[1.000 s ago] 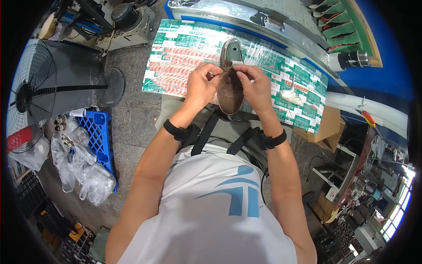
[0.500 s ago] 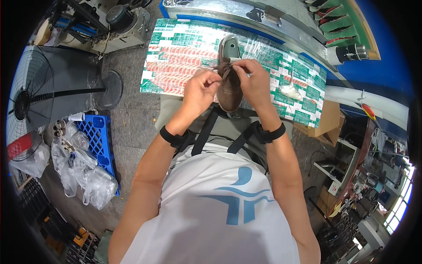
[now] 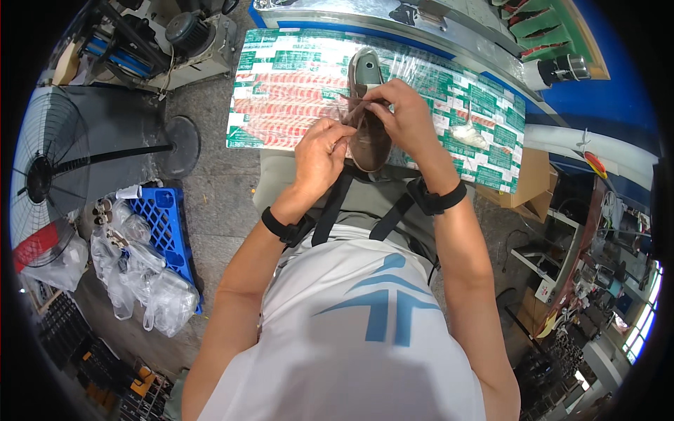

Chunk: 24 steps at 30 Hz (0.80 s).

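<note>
A brown shoe (image 3: 371, 147) lies on the tape-covered board (image 3: 281, 74), its toe toward me and its grey-lined opening away from me. Brown shoelace (image 3: 357, 107) shows above the shoe's tongue, between my two hands. At the shoe's left side, my left hand (image 3: 321, 154) is closed in a pinch on a lace near the toe. My right hand (image 3: 407, 116) reaches over from the right, thumb and forefinger pinching a lace at the throat of the shoe. The exact ends of the laces are too small to make out.
A white crumpled item (image 3: 469, 135) lies on the board's right part. Beyond the board runs a metal-topped bench edge (image 3: 330, 17). A cardboard box (image 3: 526, 182) sits at the right. To the left are a standing fan (image 3: 179, 147) and a blue plastic crate (image 3: 165, 224) beside clear bags (image 3: 165, 305).
My right hand has moved up and left across the shoe, pulling lace with it. My left hand has dropped slightly toward the toe. The view has shifted a little.
</note>
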Each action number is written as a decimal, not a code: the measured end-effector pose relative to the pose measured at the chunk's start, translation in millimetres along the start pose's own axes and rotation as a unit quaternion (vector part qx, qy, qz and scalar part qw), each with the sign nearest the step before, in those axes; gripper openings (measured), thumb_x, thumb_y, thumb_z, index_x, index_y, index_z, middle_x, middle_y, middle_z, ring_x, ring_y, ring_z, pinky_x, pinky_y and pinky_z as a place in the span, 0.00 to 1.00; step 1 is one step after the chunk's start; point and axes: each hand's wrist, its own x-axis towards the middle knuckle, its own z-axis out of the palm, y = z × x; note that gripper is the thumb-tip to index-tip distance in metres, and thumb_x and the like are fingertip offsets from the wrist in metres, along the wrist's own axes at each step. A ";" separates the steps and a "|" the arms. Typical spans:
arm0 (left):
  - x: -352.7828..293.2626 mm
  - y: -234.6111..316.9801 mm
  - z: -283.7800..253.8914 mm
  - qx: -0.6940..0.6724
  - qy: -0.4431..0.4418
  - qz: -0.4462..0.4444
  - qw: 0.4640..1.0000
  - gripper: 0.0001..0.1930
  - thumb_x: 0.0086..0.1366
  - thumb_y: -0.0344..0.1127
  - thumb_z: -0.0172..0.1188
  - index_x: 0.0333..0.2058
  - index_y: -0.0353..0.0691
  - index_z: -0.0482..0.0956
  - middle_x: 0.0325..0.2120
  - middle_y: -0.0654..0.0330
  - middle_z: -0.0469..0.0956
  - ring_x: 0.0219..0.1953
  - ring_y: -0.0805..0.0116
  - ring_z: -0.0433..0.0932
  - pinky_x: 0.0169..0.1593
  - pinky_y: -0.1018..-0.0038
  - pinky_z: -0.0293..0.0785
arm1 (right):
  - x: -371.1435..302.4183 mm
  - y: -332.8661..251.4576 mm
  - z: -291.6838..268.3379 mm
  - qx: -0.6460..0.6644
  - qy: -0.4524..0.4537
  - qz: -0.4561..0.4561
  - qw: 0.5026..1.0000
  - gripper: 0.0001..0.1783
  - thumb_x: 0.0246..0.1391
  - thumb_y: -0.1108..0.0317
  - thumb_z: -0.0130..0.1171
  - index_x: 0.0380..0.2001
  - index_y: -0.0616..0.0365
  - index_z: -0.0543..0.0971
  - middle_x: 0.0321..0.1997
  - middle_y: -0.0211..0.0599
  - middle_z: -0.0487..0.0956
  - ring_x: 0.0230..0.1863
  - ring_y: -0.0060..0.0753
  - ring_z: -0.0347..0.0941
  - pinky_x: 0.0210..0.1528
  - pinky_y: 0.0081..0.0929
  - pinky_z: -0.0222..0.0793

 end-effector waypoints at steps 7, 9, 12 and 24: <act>12.5 16.2 2.8 -0.102 0.033 -0.101 0.989 0.10 0.70 0.28 0.69 0.49 0.39 0.87 0.29 0.61 0.82 0.32 0.70 0.81 0.37 0.71 0.77 | -20.3 11.9 13.5 0.167 0.085 0.082 0.979 0.08 0.61 0.71 0.72 0.44 0.53 0.92 0.42 0.35 0.88 0.42 0.34 0.84 0.46 0.29 0.78; 22.4 21.2 7.8 -0.116 0.038 -0.105 0.987 0.10 0.73 0.28 0.68 0.51 0.36 0.85 0.26 0.65 0.81 0.30 0.80 0.77 0.36 0.75 0.75 | -21.5 11.0 16.0 0.161 0.095 0.084 0.979 0.09 0.64 0.70 0.70 0.46 0.53 0.92 0.44 0.35 0.89 0.43 0.29 0.85 0.47 0.25 0.78; 29.8 12.6 19.7 -0.101 0.001 -0.115 0.988 0.08 0.72 0.28 0.69 0.47 0.35 0.86 0.24 0.64 0.80 0.27 0.77 0.77 0.34 0.74 0.73 | -21.7 10.8 17.4 0.186 0.098 0.126 0.970 0.09 0.65 0.69 0.69 0.46 0.55 0.92 0.42 0.34 0.89 0.42 0.29 0.84 0.47 0.25 0.78; 9.5 -5.0 32.0 0.069 0.055 0.057 0.994 0.04 0.64 0.33 0.72 0.34 0.43 0.84 0.30 0.57 0.80 0.36 0.49 0.82 0.39 0.56 0.79 | -1.2 -10.2 8.9 -0.124 0.058 -0.026 0.990 0.07 0.60 0.67 0.73 0.41 0.53 0.90 0.37 0.37 0.85 0.37 0.41 0.85 0.40 0.34 0.79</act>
